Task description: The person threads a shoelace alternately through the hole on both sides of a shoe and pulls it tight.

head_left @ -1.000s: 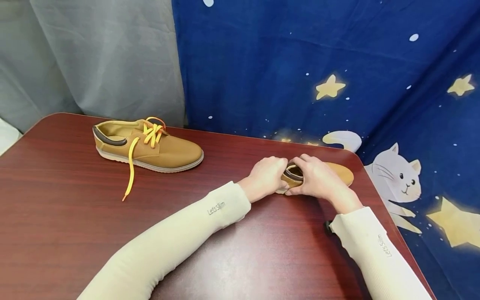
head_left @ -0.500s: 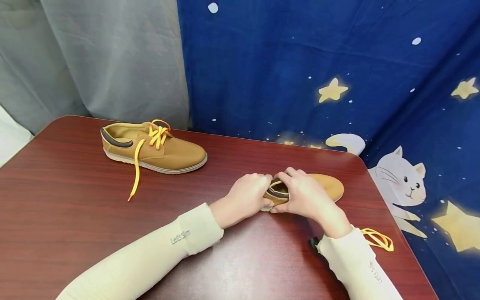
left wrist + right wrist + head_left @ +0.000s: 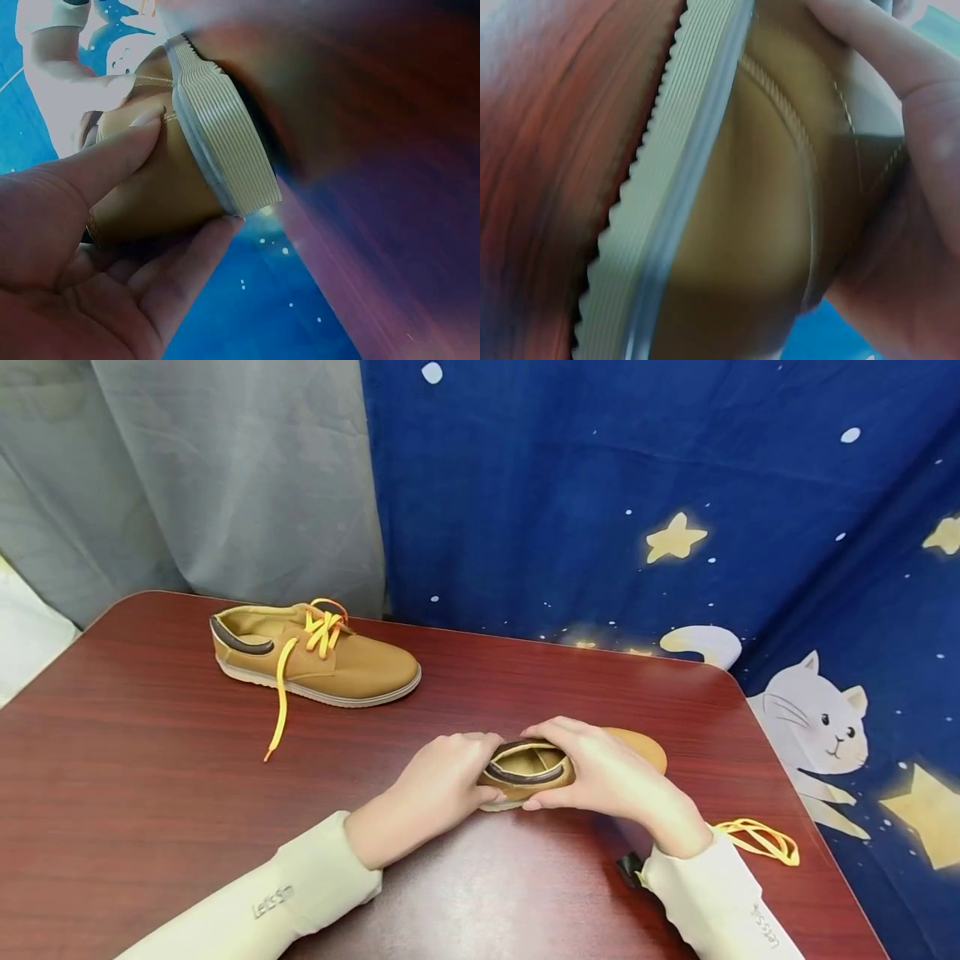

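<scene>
Both hands grip one tan shoe (image 3: 528, 768) near the middle of the table, its toe pointing right. My left hand (image 3: 442, 785) wraps round the heel; in the left wrist view its thumb presses the side and its fingers curl behind the heel, by the ridged pale sole (image 3: 225, 124). Across the shoe's middle lies my right hand (image 3: 603, 772), thumb on the near side and fingers over the far side. It covers the lacing area. The right wrist view shows the stitched side of the shoe (image 3: 735, 195) under that hand's thumb.
A matching tan shoe (image 3: 360, 668) with a yellow-orange lace (image 3: 281, 693) hanging down its side stands at the back left. A bundled yellow lace (image 3: 761, 839) lies by the right sleeve, near the right edge of the red-brown table (image 3: 150, 777). Curtains hang behind.
Both hands have brought the shoe left and nearer along the table, keeping their grip. The bundled lace has come into view beside the right sleeve. The head view has shifted slightly.
</scene>
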Available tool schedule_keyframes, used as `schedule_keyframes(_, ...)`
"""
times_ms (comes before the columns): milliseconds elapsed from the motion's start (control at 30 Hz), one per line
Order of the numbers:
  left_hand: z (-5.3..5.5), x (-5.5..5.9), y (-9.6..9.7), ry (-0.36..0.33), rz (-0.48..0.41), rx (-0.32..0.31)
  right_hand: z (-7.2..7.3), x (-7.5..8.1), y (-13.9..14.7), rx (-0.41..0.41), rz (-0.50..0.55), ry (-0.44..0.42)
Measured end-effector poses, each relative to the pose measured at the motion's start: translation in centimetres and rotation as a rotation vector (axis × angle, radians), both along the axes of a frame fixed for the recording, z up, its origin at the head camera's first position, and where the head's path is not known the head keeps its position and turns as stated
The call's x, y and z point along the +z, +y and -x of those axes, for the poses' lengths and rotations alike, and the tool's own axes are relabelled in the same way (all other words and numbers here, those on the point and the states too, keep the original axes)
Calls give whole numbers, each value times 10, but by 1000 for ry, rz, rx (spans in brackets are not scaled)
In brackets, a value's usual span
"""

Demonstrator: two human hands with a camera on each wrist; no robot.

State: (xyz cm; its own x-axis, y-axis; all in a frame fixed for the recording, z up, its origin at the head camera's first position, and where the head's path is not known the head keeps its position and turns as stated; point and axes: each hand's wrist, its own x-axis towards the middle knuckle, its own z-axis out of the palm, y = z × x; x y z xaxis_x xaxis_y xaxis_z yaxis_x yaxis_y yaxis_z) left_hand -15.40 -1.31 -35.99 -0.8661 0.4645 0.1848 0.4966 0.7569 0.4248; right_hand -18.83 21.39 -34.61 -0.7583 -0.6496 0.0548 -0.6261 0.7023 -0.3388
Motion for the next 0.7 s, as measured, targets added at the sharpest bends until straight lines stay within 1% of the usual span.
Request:
schedule_keyframes(100,-7,1,-10,1,9,16,-4,3,-2,18,-9,-8)
schedule_keyframes(167,-11,2,-17,-12,12,30,-7,4,-3,29,-15,0)
schedule_keyframes(367,-15,11,-42,-82,32,52,-18,5,0,3,-69,70)
schedule_keyframes(533,-16,17,-66,-128,49,15,-28,2,14,-44,-94,96)
schedule_keyframes(633,-18,20,-81,-114,85,-26,-33,2,26,-77,-104,102)
schedule_keyframes(700,-20,22,-91,-88,120,-48,-32,3,33,-91,-110,102)
